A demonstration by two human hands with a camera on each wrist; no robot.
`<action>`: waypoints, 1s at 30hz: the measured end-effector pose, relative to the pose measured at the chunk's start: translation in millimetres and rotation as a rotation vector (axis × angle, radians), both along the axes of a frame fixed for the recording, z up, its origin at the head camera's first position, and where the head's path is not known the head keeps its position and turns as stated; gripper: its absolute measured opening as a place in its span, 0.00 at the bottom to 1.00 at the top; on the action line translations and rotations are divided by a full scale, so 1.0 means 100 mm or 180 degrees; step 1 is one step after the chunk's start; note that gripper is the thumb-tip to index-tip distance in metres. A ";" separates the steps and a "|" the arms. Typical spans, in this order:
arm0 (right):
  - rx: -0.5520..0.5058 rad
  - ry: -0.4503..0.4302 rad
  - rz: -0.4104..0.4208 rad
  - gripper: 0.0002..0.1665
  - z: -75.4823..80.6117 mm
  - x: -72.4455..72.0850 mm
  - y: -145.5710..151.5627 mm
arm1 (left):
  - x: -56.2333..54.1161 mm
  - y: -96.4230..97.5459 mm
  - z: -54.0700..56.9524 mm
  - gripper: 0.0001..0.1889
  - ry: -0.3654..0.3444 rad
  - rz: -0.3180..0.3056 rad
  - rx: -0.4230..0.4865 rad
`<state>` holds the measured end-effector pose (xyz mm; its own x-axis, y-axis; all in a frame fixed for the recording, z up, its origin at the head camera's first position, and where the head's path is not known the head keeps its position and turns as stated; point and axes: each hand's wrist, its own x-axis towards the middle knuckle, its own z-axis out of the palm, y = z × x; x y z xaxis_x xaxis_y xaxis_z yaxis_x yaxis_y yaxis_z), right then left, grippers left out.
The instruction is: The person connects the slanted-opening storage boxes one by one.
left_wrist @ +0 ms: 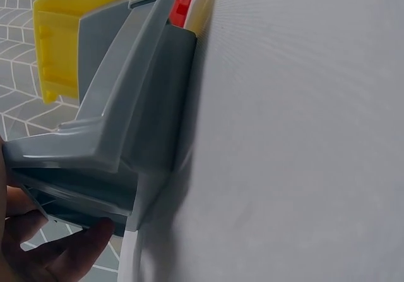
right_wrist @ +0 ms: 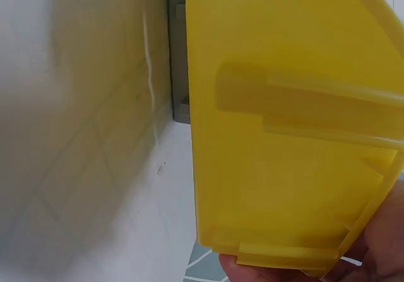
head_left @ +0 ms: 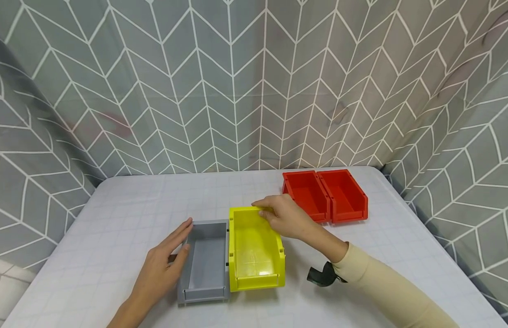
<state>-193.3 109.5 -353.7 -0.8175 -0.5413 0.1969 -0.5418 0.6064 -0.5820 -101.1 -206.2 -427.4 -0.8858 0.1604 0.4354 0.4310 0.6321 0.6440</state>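
A grey storage bin (head_left: 206,257) sits on the table, its low front towards me. My left hand (head_left: 164,262) lies along its left side, fingers fairly straight at the back left corner and thumb at the rim. In the left wrist view its fingertips touch the end of the grey bin (left_wrist: 126,124). Just right of it, a yellow storage bin (head_left: 256,250) is held above the tabletop, standing higher than the grey one. My right hand (head_left: 284,216) grips its back rim, thumb inside. The right wrist view shows the side of the yellow bin (right_wrist: 284,181); fingers are partly hidden behind it.
Two red bins (head_left: 307,196) stand side by side at the back right of the white table (head_left: 127,209). A black curved piece (head_left: 321,275) hangs by the right sleeve. Patterned grey curtains (head_left: 213,91) enclose the back and sides.
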 end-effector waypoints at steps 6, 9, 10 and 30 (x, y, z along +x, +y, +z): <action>0.0063 -0.0062 -0.0040 0.18 0.00 0.01 0.00 | 0.00 -0.01 -0.03 0.26 -0.0014 0.0008 0.0036; 0.0066 -0.0098 -0.0052 0.18 -0.01 0.02 0.00 | 0.01 -0.02 -0.04 0.26 -0.0014 0.0014 0.0099; 0.0061 -0.0101 -0.0049 0.18 -0.01 0.03 0.01 | 0.01 -0.02 -0.04 0.26 -0.0004 0.0016 0.0124; 0.0791 0.0551 0.0342 0.53 0.01 0.41 -0.13 | 0.02 0.00 -0.08 0.27 0.0048 0.0018 0.0303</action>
<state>-152.7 96.4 -352.2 -0.7189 -0.6717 0.1790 -0.6885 0.6524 -0.3168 -98.6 -206.0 -435.0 -0.8798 0.1127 0.4617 0.4377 0.5708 0.6947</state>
